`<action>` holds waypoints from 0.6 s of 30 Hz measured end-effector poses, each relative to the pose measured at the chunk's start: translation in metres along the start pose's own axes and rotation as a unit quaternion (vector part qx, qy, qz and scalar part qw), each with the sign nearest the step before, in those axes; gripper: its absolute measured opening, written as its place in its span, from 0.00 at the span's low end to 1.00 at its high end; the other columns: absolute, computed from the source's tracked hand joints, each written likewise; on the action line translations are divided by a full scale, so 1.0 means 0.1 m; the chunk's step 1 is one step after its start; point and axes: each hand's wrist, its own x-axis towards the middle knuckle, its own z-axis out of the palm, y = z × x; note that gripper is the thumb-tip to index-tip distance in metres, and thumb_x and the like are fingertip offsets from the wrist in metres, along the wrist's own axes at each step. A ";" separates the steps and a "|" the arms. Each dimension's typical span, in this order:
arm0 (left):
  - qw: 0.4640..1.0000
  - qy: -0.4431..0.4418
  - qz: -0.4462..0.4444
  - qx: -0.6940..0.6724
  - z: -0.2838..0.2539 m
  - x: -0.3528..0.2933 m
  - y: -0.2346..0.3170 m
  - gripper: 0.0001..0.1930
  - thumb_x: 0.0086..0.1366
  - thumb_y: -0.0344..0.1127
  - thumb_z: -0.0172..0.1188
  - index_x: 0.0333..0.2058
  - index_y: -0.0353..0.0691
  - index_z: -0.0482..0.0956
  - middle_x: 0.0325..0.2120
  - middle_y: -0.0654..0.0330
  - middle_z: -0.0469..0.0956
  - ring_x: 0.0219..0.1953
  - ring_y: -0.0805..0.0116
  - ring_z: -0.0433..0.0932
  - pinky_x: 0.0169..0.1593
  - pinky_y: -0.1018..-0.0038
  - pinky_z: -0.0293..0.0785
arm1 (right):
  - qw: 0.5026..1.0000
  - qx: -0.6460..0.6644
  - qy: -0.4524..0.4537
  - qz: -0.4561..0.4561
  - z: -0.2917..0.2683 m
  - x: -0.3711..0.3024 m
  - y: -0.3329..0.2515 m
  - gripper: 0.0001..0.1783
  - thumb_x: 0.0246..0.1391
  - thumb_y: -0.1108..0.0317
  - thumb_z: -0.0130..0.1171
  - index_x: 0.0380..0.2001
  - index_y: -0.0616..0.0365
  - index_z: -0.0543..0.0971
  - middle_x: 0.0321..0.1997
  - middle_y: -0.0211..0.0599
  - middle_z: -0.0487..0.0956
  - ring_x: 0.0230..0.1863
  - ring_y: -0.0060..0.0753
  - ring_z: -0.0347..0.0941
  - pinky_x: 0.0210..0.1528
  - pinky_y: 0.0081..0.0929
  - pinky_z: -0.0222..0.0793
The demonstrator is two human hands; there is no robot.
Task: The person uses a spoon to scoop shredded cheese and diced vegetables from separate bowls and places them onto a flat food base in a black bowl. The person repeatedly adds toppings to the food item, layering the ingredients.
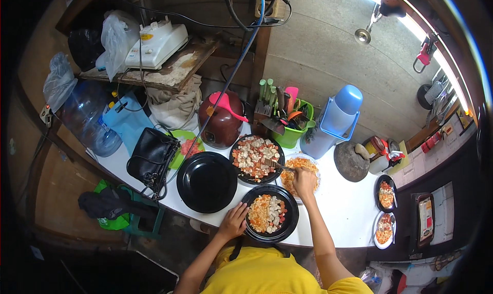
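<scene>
With its fingers at the left rim of a black plate, my left hand grips the edge nearest me. That plate bears orange-flecked fried rice beside chopped pale and reddish pieces. My right hand is closed around the handle of a metal utensil; whether it is a fork or a spoon I cannot tell. The utensil's tip reaches into a second black plate, heaped with chopped pale and red pieces. Beneath my right hand lies a white plate of orange-flecked rice, partly covered by the hand.
A bare black plate lies at left, near a black handbag and a green tray. Behind stand a maroon rice cooker, a green utensil basket, a blue jug and a stone mortar. Two filled plates sit far right.
</scene>
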 end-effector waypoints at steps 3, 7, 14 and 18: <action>1.000 0.003 0.004 -0.001 0.00 0.01 0.00 0.25 0.60 0.33 0.54 0.57 0.32 0.72 0.61 0.48 0.68 0.65 0.50 0.64 0.64 0.58 0.63 | 1.000 0.001 -0.002 0.014 -0.06 -0.01 0.02 0.05 0.46 0.70 0.61 0.28 0.56 0.83 0.25 0.43 0.79 0.28 0.47 0.77 0.35 0.43 0.69; 1.000 0.004 0.007 -0.001 -0.01 0.01 0.01 0.25 0.60 0.33 0.54 0.57 0.32 0.72 0.60 0.47 0.68 0.65 0.50 0.64 0.64 0.57 0.63 | 1.000 -0.009 0.017 -0.005 -0.10 -0.04 0.03 0.05 0.46 0.72 0.60 0.28 0.57 0.83 0.24 0.41 0.78 0.28 0.46 0.77 0.35 0.42 0.69; 1.000 -0.006 0.006 -0.010 -0.03 0.02 -0.01 0.26 0.60 0.33 0.54 0.57 0.31 0.71 0.60 0.47 0.68 0.65 0.50 0.63 0.63 0.57 0.62 | 0.996 -0.069 0.005 -0.063 -0.18 -0.04 -0.11 0.08 0.44 0.74 0.57 0.28 0.58 0.83 0.25 0.40 0.78 0.33 0.42 0.77 0.39 0.39 0.68; 1.000 -0.006 0.009 -0.023 -0.05 0.03 -0.01 0.26 0.60 0.33 0.54 0.58 0.32 0.71 0.60 0.47 0.67 0.65 0.50 0.63 0.63 0.57 0.62 | 0.992 -0.093 0.016 -0.088 -0.14 -0.02 -0.22 0.09 0.44 0.74 0.56 0.30 0.58 0.84 0.28 0.41 0.79 0.36 0.40 0.77 0.41 0.38 0.67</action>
